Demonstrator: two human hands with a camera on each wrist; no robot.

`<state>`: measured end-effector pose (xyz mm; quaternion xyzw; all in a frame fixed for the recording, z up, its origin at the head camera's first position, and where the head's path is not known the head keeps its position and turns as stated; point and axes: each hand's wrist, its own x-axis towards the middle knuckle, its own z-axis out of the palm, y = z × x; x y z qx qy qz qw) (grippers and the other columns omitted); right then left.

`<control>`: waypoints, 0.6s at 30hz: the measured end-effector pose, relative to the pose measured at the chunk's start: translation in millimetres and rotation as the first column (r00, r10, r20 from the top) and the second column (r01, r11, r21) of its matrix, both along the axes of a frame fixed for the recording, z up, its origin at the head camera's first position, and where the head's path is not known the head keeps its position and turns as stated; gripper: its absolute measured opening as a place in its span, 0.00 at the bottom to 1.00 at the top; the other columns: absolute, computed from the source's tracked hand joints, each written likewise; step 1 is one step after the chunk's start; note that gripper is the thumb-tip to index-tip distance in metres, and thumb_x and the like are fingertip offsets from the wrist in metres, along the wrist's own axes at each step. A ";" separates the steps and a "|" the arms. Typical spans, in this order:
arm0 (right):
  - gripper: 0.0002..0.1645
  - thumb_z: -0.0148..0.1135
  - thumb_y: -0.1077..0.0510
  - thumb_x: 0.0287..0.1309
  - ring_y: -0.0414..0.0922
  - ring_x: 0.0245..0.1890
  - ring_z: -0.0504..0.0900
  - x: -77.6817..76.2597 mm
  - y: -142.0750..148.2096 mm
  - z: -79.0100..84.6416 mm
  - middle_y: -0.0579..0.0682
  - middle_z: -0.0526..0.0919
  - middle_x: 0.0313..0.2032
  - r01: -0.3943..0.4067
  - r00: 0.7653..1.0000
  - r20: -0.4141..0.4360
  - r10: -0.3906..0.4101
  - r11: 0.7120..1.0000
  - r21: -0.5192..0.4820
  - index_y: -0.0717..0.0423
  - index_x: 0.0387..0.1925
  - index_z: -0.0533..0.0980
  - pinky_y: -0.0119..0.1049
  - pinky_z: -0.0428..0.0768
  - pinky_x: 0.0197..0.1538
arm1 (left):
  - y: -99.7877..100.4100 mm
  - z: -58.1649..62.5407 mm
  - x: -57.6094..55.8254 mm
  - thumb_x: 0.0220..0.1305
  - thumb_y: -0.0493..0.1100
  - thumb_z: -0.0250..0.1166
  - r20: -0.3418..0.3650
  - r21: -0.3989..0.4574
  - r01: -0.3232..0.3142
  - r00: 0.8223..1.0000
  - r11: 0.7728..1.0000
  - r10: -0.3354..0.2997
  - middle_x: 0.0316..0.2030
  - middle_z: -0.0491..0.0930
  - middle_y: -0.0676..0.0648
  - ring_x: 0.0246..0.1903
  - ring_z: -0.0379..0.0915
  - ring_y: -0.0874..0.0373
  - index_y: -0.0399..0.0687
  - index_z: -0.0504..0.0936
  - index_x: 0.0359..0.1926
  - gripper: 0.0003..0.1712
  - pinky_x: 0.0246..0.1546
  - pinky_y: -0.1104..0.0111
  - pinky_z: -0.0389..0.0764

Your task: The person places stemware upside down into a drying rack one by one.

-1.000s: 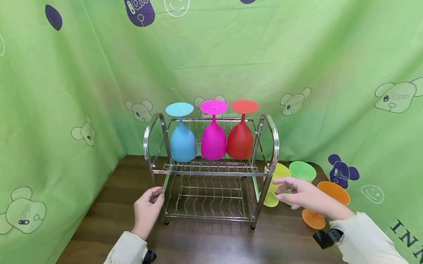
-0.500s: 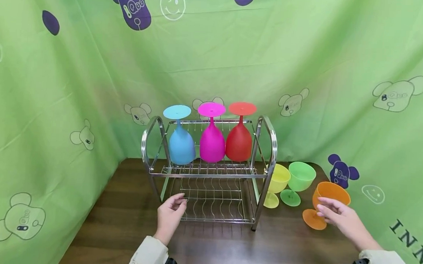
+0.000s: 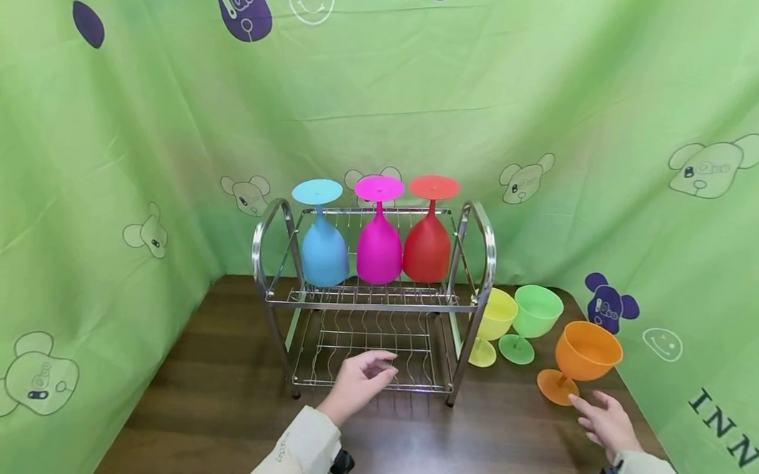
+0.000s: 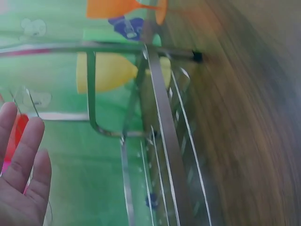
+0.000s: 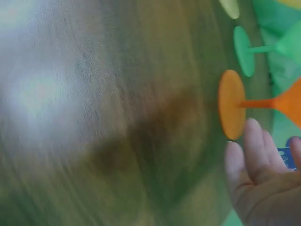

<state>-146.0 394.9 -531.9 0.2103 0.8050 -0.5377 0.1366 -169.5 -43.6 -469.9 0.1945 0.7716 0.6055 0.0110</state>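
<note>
An orange goblet stands upright on the table at the right. My right hand is just in front of it, fingers extended; in the right wrist view the fingertips come right up to the goblet's round foot. My left hand hovers before the lower tier of the metal dish rack, fingers loosely bent and holding nothing. Upside down on the rack's upper tier are a blue goblet, a magenta goblet and a red goblet.
A yellow goblet and a green goblet stand upright to the right of the rack, behind the orange one. A green printed cloth hangs round the back and sides of the brown wooden table.
My right hand has moved from beside the yellow goblet to the right and down, to the front of the orange goblet. My left hand has moved rightward from the rack's left side.
</note>
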 end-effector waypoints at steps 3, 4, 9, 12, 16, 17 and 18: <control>0.58 0.52 0.44 0.67 0.59 0.49 0.80 -7.1 -6.2 -3.5 0.80 0.53 0.66 0.128 0.991 -0.046 -0.128 0.992 -0.009 0.76 0.69 0.27 0.49 0.79 0.53 | 13.3 2.4 0.6 0.61 0.33 0.64 0.004 0.016 0.032 0.999 0.999 -0.032 0.36 0.85 0.35 0.29 0.75 0.70 0.30 0.81 0.49 0.15 0.34 0.75 0.78; 0.59 0.53 0.45 0.67 0.64 0.54 0.75 -10.3 -9.3 -3.7 0.80 0.50 0.67 0.171 0.983 -0.062 -0.173 0.985 -0.031 0.74 0.69 0.26 0.53 0.75 0.57 | 15.9 2.8 0.4 0.61 0.33 0.63 0.001 0.017 0.037 0.999 0.999 -0.037 0.35 0.85 0.34 0.29 0.75 0.70 0.30 0.81 0.48 0.15 0.33 0.75 0.78; 0.59 0.57 0.51 0.65 0.72 0.68 0.51 -23.2 -21.2 -0.5 0.77 0.36 0.71 0.258 0.958 -0.109 -0.265 0.963 -0.076 0.70 0.71 0.25 0.64 0.60 0.65 | 21.8 1.5 0.7 0.61 0.32 0.63 -0.014 -0.015 0.053 0.998 0.998 -0.053 0.35 0.85 0.36 0.30 0.76 0.68 0.32 0.81 0.48 0.14 0.35 0.75 0.78; 0.58 0.60 0.55 0.62 0.68 0.69 0.51 -27.8 -25.0 2.3 0.75 0.37 0.71 0.268 0.949 -0.154 -0.274 0.962 -0.054 0.71 0.72 0.29 0.62 0.61 0.66 | 22.8 0.6 2.2 0.61 0.32 0.63 -0.016 -0.017 0.077 0.997 0.997 -0.077 0.38 0.84 0.35 0.31 0.79 0.63 0.32 0.79 0.51 0.16 0.35 0.75 0.78; 0.55 0.67 0.58 0.57 0.46 0.58 0.64 -32.0 -28.4 8.1 0.52 0.64 0.60 0.371 0.894 -0.232 -0.383 0.924 -0.095 0.62 0.73 0.42 0.50 0.59 0.70 | 25.0 1.2 3.0 0.61 0.32 0.62 -0.013 -0.021 0.078 0.997 0.997 -0.078 0.42 0.83 0.36 0.34 0.80 0.57 0.33 0.77 0.54 0.19 0.35 0.74 0.78; 0.55 0.69 0.58 0.55 0.41 0.54 0.66 -32.9 -28.9 9.2 0.45 0.65 0.55 0.391 0.881 -0.245 -0.405 0.914 -0.106 0.59 0.73 0.44 0.47 0.57 0.71 | 25.4 1.6 3.1 0.61 0.33 0.62 -0.012 -0.026 0.072 0.997 0.997 -0.073 0.43 0.83 0.36 0.34 0.80 0.57 0.34 0.77 0.54 0.20 0.36 0.74 0.78; 0.54 0.70 0.57 0.54 0.35 0.49 0.66 -34.0 -29.9 10.4 0.38 0.64 0.51 0.405 0.872 -0.255 -0.418 0.908 -0.106 0.57 0.73 0.46 0.45 0.58 0.70 | 26.0 2.3 3.1 0.61 0.33 0.63 -0.008 -0.029 0.069 0.998 0.997 -0.069 0.43 0.83 0.37 0.34 0.80 0.57 0.35 0.77 0.55 0.20 0.36 0.74 0.77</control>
